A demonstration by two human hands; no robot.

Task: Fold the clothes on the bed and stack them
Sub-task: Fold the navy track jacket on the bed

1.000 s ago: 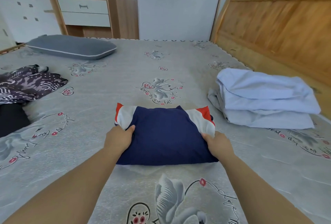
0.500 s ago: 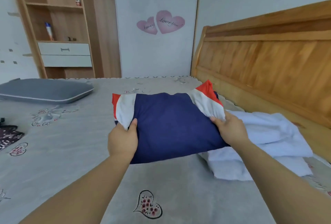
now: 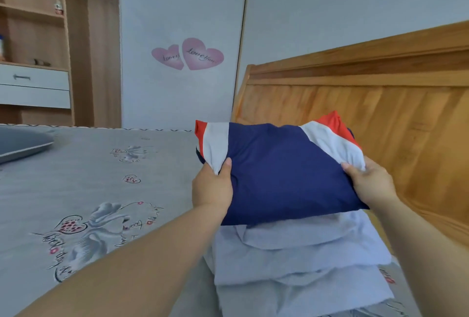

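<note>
Head view: left hand grips the left edge of the folded navy garment, thumb on top over the white stripe, fingers hidden underneath. Right hand grips the right edge the same way, thumb on top at the white band, fingers tucked under. Both forearms reach forward and up from the bottom of frame, left one crossing diagonally from lower left.

Garment is a flat folded rectangle, long axis running left-right across the view, slightly tilted with the right end higher. Red-and-white striped corners sit at the far left and far right; navy panel faces the camera. It is held above the stack of folded light blue clothes; near edge overlaps the top of the stack, can't tell if it touches.

Stack lies on the grey patterned bed sheet, just beside the wooden headboard. Grey pillow far left. Wardrobe with white drawers and pink heart stickers behind.
</note>
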